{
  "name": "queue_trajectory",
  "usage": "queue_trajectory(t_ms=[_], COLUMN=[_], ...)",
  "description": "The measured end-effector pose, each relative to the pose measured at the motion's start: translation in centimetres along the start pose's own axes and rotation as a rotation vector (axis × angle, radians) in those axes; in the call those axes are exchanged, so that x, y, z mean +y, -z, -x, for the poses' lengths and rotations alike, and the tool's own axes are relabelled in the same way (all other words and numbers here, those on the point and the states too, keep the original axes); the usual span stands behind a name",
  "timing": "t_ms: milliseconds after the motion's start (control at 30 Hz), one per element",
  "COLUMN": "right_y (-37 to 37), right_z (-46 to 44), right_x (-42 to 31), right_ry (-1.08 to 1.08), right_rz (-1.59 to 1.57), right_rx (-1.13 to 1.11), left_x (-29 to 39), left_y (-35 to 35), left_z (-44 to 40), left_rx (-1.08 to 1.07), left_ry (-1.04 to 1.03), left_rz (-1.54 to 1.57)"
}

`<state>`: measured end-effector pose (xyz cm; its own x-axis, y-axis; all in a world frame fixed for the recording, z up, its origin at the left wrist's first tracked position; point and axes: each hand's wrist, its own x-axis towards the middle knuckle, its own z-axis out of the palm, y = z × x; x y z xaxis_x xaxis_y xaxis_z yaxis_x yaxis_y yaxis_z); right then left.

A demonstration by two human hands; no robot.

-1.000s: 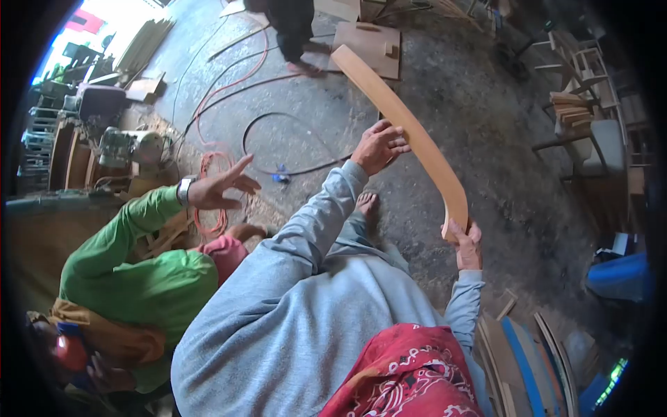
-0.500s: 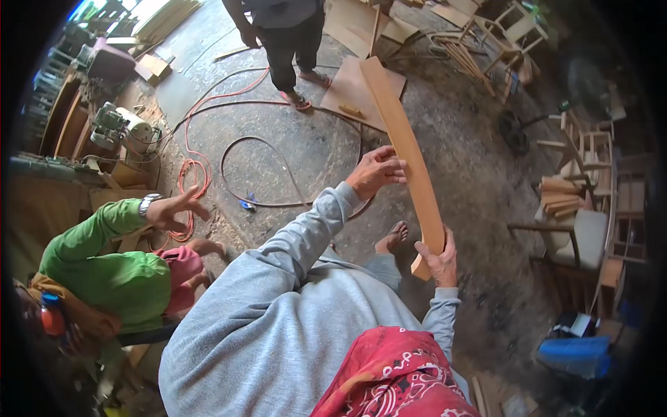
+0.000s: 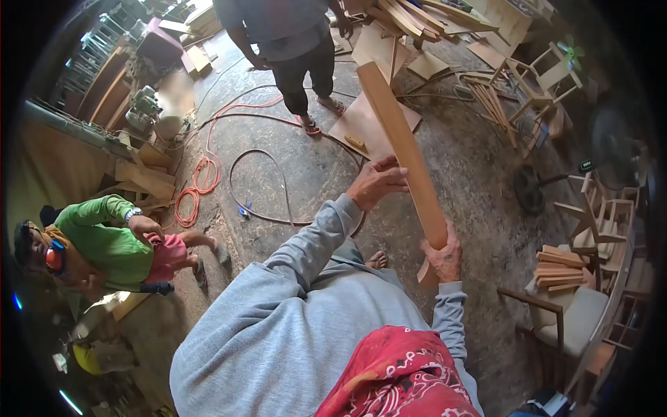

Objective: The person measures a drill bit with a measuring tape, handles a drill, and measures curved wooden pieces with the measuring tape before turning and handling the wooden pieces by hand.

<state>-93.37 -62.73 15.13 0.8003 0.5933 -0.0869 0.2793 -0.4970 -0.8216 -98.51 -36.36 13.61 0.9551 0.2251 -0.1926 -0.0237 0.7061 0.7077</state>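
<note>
A long, curved wooden piece point(image 3: 404, 142) slants across the middle of the view, its upper end pointing away from me. Near its lower end, my right hand point(image 3: 445, 256) is wrapped round it. My left hand point(image 3: 377, 182) is at the left edge of the piece, about halfway along, with fingers apart and stretched towards it; whether the fingertips touch the wood I cannot make out. Behind the upper part of the piece, a flat board point(image 3: 361, 125) lies on the floor with a small yellowish object point(image 3: 355, 142) on it.
One person point(image 3: 295, 52) stands ahead; another in a green top point(image 3: 111, 240) is at the left. An orange hose point(image 3: 208, 174) and a dark cable point(image 3: 233, 182) loop over the floor. Chairs point(image 3: 580, 316) and wood pieces point(image 3: 559, 267) stand at the right.
The view has shifted, showing more of the person ahead. The wooden piece has turned more upright since the first frame. The person in green has lowered an arm.
</note>
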Motion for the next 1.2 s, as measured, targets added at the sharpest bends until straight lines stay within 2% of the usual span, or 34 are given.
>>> queue_trajectory(t_ms=[267, 433, 567, 867, 1067, 1200], right_y=[2.4, 4.3, 6.4, 8.3, 10.1, 11.9], right_z=[-7.7, -13.3, -18.3, -29.8, -36.8, -42.6], right_x=[1.9, 1.9, 1.8, 1.6, 0.5, 3.0], right_ry=[0.062, 0.159, 0.083, 0.121, 0.020, 0.157], right_rz=[-0.033, 0.000, -0.013, 0.134, 0.015, 0.057], right_rx=[-0.081, -0.166, -0.238, -0.234, -0.355, -0.315], left_x=[2.5, 2.9, 3.9, 11.4, 11.8, 11.1], left_y=[-0.6, 3.6, 5.4, 7.2, 7.4, 6.6], left_z=[-5.5, -11.7, -17.1, -28.5, -34.5, -38.7], left_rx=[0.059, 0.125, 0.155, 0.160, 0.263, 0.280], left_ry=[-0.160, -0.225, -0.258, -0.376, -0.415, -0.447], left_rz=[0.049, 0.179, 0.231, 0.315, 0.383, 0.418])
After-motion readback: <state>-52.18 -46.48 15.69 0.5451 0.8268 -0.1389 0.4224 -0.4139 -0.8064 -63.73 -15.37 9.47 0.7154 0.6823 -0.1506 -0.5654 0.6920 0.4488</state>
